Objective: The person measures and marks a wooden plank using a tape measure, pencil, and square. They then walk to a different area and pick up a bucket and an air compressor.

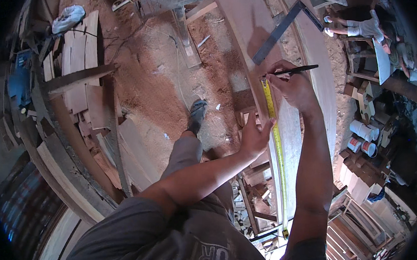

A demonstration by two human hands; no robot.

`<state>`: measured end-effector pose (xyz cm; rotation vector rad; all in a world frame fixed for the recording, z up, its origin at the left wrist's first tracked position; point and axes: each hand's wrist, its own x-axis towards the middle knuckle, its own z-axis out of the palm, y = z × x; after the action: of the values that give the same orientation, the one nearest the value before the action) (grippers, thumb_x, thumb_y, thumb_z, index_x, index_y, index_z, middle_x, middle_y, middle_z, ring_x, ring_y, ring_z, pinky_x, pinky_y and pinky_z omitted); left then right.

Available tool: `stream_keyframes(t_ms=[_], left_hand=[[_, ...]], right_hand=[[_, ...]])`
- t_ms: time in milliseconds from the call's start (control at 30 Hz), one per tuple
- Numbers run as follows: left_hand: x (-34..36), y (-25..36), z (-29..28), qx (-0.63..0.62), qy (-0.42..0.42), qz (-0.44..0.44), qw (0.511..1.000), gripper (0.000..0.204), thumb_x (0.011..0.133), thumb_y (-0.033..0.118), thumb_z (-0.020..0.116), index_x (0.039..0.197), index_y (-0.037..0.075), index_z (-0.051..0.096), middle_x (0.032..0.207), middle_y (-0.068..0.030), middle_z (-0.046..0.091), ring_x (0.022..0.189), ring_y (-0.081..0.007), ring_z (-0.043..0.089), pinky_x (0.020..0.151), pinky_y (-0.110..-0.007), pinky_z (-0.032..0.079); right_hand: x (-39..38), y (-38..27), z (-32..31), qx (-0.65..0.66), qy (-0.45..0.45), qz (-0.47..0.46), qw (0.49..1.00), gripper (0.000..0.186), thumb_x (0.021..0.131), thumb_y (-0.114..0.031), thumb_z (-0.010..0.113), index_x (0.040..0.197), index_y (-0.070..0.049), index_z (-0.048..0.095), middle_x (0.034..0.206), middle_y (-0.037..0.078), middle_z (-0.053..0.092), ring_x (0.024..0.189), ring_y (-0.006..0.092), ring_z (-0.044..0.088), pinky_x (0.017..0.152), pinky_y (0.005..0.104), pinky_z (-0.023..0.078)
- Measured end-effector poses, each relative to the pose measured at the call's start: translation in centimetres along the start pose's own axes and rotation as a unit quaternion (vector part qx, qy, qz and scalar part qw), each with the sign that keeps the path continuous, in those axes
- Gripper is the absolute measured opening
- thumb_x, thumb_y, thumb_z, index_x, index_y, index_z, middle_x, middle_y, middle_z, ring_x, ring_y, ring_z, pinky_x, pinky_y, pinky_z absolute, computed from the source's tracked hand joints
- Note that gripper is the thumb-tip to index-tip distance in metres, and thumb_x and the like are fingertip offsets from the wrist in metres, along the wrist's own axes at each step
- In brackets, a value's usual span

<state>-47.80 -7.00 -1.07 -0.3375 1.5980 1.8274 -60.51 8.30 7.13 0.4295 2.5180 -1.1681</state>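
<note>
Grip of the right hand (294,89) is closed, thumb and fingers bent tightly round a dark pen (305,68), with the fingertips at the far end of the yellow tape measure (279,147). As the head view shows it, the left hand (254,142) is partly spread, thumb and forefinger apart at the left edge of the tape measure, midway along its upper half; whether the thumb presses on the blade I cannot tell.

Counted, there are two hands, one pen, one tape measure and one dark metal square (276,37). Beneath the tape measure lies one long plank (240,23); a second plank (326,85) runs to its right. At least three pale buckets (362,129) stand well apart to the right of the tape measure, and at least two other people (365,29) are farther off, beyond it to the right.

Lengthwise, the tape measure runs along the plank, far end leaning left, near end by the person's right forearm. From the tape measure's far end, the pen's free end points right and slightly away. Just beyond that end sits the square, its corner pointing away from the person.
</note>
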Motion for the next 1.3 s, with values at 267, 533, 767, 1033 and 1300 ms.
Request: stream_keyframes(t_ms=[267, 533, 767, 1033, 1300], left_hand=[[0.1, -0.6, -0.3, 0.024, -0.006, 0.043, 0.999, 0.054, 0.108, 0.03, 0.071, 0.145, -0.002, 0.049, 0.132, -0.024, 0.068, 0.124, -0.0319, 0.069, 0.106, -0.045, 0.054], [0.0, 0.0, -0.4, 0.036, -0.012, 0.025, 0.999, 0.058, 0.108, 0.032, 0.07, 0.148, -0.003, 0.046, 0.125, -0.0275, 0.072, 0.116, -0.0346, 0.074, 0.102, -0.047, 0.056], [0.3, -0.9, -0.1, 0.031, -0.004, 0.034, 0.999, 0.061, 0.108, 0.032, 0.07, 0.151, -0.002, 0.044, 0.123, -0.0274, 0.073, 0.11, -0.0335, 0.076, 0.096, -0.044, 0.059], [-0.2, -0.2, -0.2, 0.015, -0.017, 0.027, 0.999, 0.054, 0.109, 0.02, 0.068, 0.151, -0.002, 0.042, 0.131, -0.0226, 0.067, 0.111, -0.0278, 0.074, 0.092, -0.039, 0.061], [-0.3, 0.3, -0.5, -0.044, -0.051, -0.061, 0.996, 0.05, 0.109, 0.007, 0.06, 0.152, -0.002, 0.037, 0.135, -0.0179, 0.057, 0.122, -0.0238, 0.064, 0.099, -0.039, 0.055]], right_hand=[[1.2, 0.2, -0.5, 0.015, -0.077, 0.014, 0.997, 0.019, 0.098, -0.016, 0.077, 0.11, -0.002, 0.069, 0.103, 0.01, 0.076, 0.103, 0.0208, 0.077, 0.094, 0.0368, 0.06], [1.1, 1.8, -0.9, -0.01, -0.056, 0.025, 0.998, 0.017, 0.099, -0.011, 0.077, 0.11, -0.001, 0.067, 0.106, 0.009, 0.074, 0.101, 0.0156, 0.073, 0.094, 0.0334, 0.059], [-2.1, 1.6, 2.8, 0.072, 0.119, 0.023, 0.99, 0.017, 0.1, -0.007, 0.077, 0.112, 0.0, 0.068, 0.101, 0.007, 0.076, 0.096, 0.0123, 0.072, 0.089, 0.0294, 0.06], [-3.4, 3.1, 6.6, 0.193, 0.241, 0.053, 0.95, 0.02, 0.095, -0.005, 0.082, 0.111, -0.002, 0.07, 0.102, 0.011, 0.079, 0.097, 0.0182, 0.078, 0.09, 0.0328, 0.062], [-4.2, 2.9, 7.4, 0.18, 0.239, 0.005, 0.954, 0.018, 0.097, 0.008, 0.073, 0.113, 0.004, 0.065, 0.118, 0.018, 0.073, 0.111, 0.0211, 0.074, 0.099, 0.034, 0.061]])
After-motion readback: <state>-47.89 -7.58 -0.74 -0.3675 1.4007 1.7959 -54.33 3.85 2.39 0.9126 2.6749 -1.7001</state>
